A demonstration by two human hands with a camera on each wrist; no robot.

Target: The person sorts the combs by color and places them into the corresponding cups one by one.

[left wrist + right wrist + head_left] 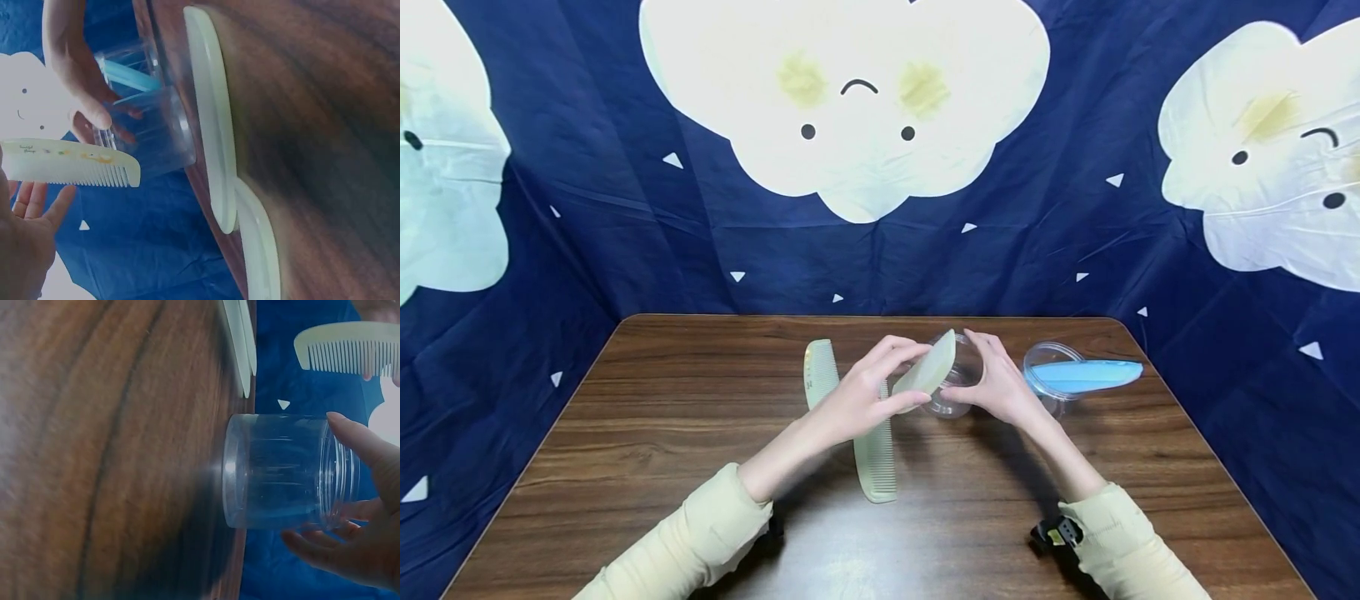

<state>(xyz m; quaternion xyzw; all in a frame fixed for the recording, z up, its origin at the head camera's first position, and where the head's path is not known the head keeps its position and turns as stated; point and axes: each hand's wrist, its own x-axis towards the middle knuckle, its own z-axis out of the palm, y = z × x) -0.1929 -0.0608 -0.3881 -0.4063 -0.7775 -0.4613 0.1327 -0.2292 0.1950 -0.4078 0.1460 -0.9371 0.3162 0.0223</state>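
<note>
While our left hand (861, 396) pinches comb (934, 368), right hand (1003, 385) grips clear jar (278, 472) at comb's three o'clock: we risk tipping jar if comb knocks it.

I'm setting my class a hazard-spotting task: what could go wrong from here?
The pale green comb in the left hand may catch the rim of the clear jar, or bump the right hand holding it. The second jar might tip, since the blue comb-like piece sticks out well past its rim.

Navy cloud-print curtain (647, 250), brown wood-grain table (700, 392), glossy light patch (850, 575)
</note>
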